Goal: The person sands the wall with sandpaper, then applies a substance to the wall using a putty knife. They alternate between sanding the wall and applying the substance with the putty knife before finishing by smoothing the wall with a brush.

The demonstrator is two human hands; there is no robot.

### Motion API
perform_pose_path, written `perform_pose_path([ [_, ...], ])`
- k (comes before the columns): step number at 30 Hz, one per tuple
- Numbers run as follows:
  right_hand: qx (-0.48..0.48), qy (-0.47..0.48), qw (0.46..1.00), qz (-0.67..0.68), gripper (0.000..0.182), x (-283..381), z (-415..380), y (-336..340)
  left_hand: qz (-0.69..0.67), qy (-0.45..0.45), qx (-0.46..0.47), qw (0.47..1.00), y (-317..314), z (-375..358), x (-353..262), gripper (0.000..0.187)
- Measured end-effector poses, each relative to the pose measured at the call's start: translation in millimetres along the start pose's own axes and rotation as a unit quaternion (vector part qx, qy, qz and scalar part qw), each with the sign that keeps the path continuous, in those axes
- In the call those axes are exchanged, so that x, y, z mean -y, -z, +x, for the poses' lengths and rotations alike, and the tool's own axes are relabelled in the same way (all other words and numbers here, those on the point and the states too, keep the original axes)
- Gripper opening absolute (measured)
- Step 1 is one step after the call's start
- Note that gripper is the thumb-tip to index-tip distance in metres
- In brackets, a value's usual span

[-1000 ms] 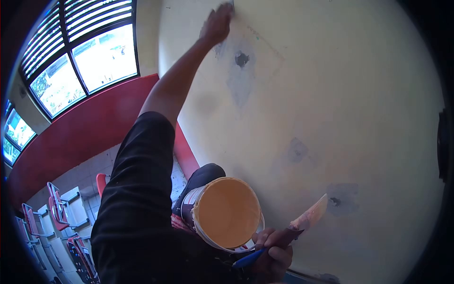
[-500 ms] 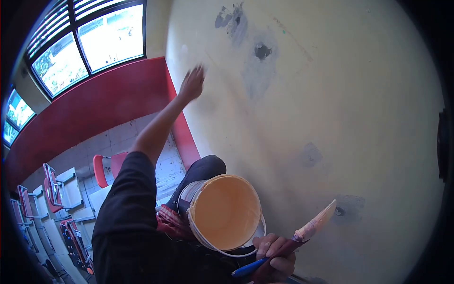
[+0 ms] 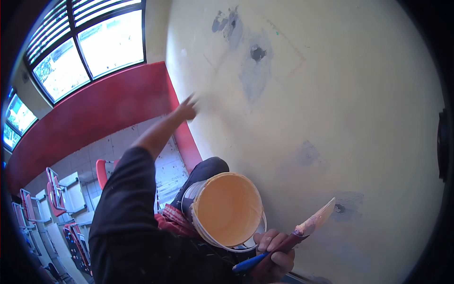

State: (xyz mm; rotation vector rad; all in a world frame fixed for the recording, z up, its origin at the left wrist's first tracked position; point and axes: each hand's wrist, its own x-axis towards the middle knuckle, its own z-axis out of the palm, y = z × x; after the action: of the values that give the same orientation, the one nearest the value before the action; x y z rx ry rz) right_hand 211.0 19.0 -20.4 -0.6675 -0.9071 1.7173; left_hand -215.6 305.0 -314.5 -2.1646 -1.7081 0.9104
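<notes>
Right hand (image 3: 272,255) grip closed on putty knife (image 3: 302,232) handle, also hooking bucket (image 3: 227,210); blade likely springy, bucket likely heavy. Left hand (image 3: 187,110) open, fingers spread by wall (image 3: 359,94)

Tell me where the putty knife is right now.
Head view, lower right: the putty knife is in the right hand, beside the bucket, blade tip near the wall.

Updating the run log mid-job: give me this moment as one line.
left hand: open, at wall | right hand: grips putty knife and bucket | holes unfilled
</notes>
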Motion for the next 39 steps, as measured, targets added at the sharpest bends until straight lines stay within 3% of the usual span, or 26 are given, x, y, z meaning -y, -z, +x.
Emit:
perform_pose_path([
  [2, 0.004, -0.030, 0.999, -0.010, 0.020, 4, 1, 3, -0.255, 0.149, 0.087, 0.952, -71, -36, -49, 0.060],
  [3, 0.004, -0.056, 0.998, -0.024, 0.022, 8, -1, 7, -0.345, 0.105, 0.188, 0.914, -82, -46, -52, 0.053],
  [6, -0.018, -0.103, 0.994, -0.039, 0.025, 10, -5, 15, -0.479, 0.163, 0.101, 0.857, -60, -37, -8, 0.046],
  [7, -0.026, -0.108, 0.993, -0.036, 0.025, 9, -3, 15, -0.450, 0.209, -0.019, 0.868, -60, -16, 15, 0.040],
  [8, -0.016, -0.095, 0.994, -0.043, 0.026, 10, -1, 12, -0.528, 0.251, -0.120, 0.802, -22, -9, 50, 0.041],
  [9, -0.008, -0.080, 0.996, -0.048, 0.027, 11, -1, 6, -0.425, 0.272, -0.298, 0.810, -12, 14, 78, 0.042],
  [13, -0.062, -0.077, 0.993, -0.059, 0.028, 14, -2, -15, -0.347, 0.292, -0.654, 0.606, 189, -13, 205, 0.041],
  [14, -0.068, -0.078, 0.993, -0.061, 0.028, 13, -1, -15, -0.321, 0.263, -0.711, 0.568, 234, -33, 221, 0.040],
  [16, -0.082, -0.078, 0.991, -0.067, 0.027, 11, 1, -13, -0.335, 0.209, -0.725, 0.564, 273, -29, 259, 0.042],
  [19, -0.071, -0.080, 0.992, -0.070, 0.026, 12, 7, -13, -0.363, 0.197, -0.651, 0.636, 275, 9, 264, 0.044],
  [20, -0.063, -0.080, 0.992, -0.076, 0.026, 12, 8, -11, -0.335, 0.179, -0.711, 0.591, 261, 29, 256, 0.042],
  [22, -0.046, -0.080, 0.992, -0.087, 0.026, 11, 11, -4, -0.326, 0.225, -0.673, 0.624, 211, 49, 232, 0.043],
  [24, -0.062, -0.080, 0.990, -0.096, 0.026, 11, 11, -8, -0.248, 0.236, -0.531, 0.775, 118, 64, 185, 0.041],
  [25, -0.068, -0.077, 0.990, -0.098, 0.026, 12, 12, -10, -0.091, 0.185, -0.398, 0.894, 60, 57, 151, 0.042],
  [26, -0.047, -0.073, 0.992, -0.088, 0.026, 12, 14, -11, -0.077, 0.041, -0.171, 0.981, 9, 45, 118, 0.042],
  [27, -0.027, -0.065, 0.995, -0.076, 0.026, 11, 15, -11, -0.181, 0.015, 0.038, 0.983, -24, 26, 84, 0.041],
  [28, -0.012, -0.058, 0.996, -0.066, 0.026, 10, 16, -10, -0.264, 0.050, 0.107, 0.957, -36, 11, 63, 0.041],
  [29, -0.007, -0.057, 0.996, -0.073, 0.026, 7, 18, -10, -0.336, 0.094, 0.169, 0.922, -51, -4, 41, 0.041],
  [31, 0.006, -0.067, 0.993, -0.097, 0.025, 8, 17, -9, -0.408, 0.096, 0.167, 0.893, -55, -5, 37, 0.041],
  [33, 0.021, -0.073, 0.994, -0.080, 0.025, 8, 14, -8, -0.395, 0.171, 0.012, 0.902, -32, 7, 57, 0.042],
  [35, 0.028, -0.070, 0.995, -0.069, 0.025, 10, 13, -7, -0.420, 0.240, -0.263, 0.835, 10, 29, 99, 0.043],
  [36, 0.026, -0.068, 0.995, -0.065, 0.025, 10, 13, -8, -0.443, 0.259, -0.381, 0.769, 56, 29, 127, 0.043],
  [39, 0.023, -0.063, 0.996, -0.058, 0.025, 8, 13, -4, -0.366, 0.256, -0.634, 0.631, 177, 15, 213, 0.041],
])
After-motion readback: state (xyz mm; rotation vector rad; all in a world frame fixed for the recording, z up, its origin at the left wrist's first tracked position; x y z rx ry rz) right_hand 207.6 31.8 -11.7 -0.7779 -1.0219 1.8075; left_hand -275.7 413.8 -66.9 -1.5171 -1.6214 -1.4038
